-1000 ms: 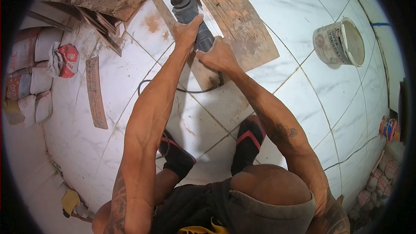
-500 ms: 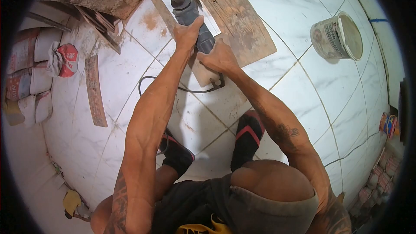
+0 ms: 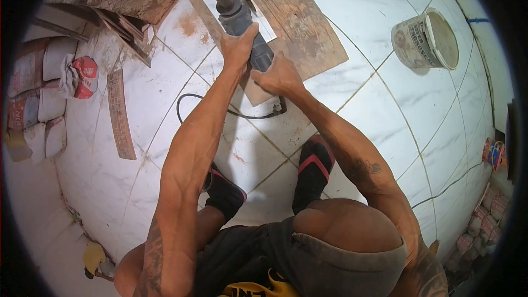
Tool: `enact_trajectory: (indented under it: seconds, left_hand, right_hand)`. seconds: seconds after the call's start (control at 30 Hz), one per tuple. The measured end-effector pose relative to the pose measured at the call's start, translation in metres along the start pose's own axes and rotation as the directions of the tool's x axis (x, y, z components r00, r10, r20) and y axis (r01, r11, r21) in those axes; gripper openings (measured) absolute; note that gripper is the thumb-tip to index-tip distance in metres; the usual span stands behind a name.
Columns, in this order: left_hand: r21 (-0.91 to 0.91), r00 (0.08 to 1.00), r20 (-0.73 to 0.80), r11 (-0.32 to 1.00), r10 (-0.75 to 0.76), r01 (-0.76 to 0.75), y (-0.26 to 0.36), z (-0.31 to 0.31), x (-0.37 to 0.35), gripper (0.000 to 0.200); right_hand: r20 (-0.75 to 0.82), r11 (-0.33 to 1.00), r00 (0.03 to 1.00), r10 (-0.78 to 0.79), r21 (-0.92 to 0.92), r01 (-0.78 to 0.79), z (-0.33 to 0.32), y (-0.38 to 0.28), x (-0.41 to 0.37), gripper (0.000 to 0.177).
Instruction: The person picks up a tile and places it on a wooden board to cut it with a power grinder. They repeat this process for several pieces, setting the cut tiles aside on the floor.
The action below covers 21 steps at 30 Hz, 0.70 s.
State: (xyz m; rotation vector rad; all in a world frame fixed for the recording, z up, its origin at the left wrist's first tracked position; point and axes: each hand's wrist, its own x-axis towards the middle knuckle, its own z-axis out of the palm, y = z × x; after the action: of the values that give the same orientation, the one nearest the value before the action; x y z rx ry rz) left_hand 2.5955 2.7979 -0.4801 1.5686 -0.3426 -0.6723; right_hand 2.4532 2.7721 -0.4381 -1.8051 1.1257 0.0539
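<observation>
Grey power tool [image 3: 237, 21] within left fingers [image 3: 227, 43], rear end within right fingers [image 3: 281, 65].

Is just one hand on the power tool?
No, the left hand grips the power tool around its body while the right hand holds its near end.

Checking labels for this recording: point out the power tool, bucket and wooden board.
Power tool [image 3: 236, 21], head view: on its dark body.
Bucket [image 3: 410, 44], head view: on its outer wall.
Wooden board [image 3: 302, 28], head view: bare grained surface.
</observation>
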Motion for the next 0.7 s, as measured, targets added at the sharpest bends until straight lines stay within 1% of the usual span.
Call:
enact_trajectory:
  seconds: [0.1,0.2,0.3,0.4,0.5,0.7]
  left_hand:
    - [-0.038,1.000,0.026,0.999,0.002,-0.001,-0.003,0.000,-0.002,0.029]
    - [-0.003,1.000,0.013,1.000,-0.020,0.020,0.005,0.002,-0.012,0.027]
    - [0.003,1.000,0.007,1.000,0.024,-0.024,0.006,0.003,-0.017,0.027]
    - [0.004,1.000,0.021,1.000,-0.005,0.005,0.002,0.002,-0.019,0.027]
    - [0.043,0.999,0.005,0.998,-0.038,0.038,0.003,0.003,-0.023,0.027]
    - [-0.021,1.000,0.025,1.000,0.008,-0.007,0.006,0.006,-0.035,0.027]
  right_hand:
    - [0.000,1.000,1.000,-0.014,0.006,0.014,0.000,0.003,-0.002,0.072]
    - [-0.020,0.999,0.999,-0.038,0.014,0.038,0.003,0.009,-0.004,0.070]
    - [-0.035,0.998,0.998,-0.057,0.035,0.058,0.005,0.014,-0.007,0.070]
    - [-0.039,0.996,0.996,-0.075,0.045,0.077,0.006,0.018,-0.009,0.068]
    - [-0.020,0.997,0.997,-0.068,0.046,0.069,0.007,0.023,-0.010,0.078]
    - [-0.058,0.989,0.992,-0.113,0.089,0.118,0.013,0.034,-0.015,0.072]
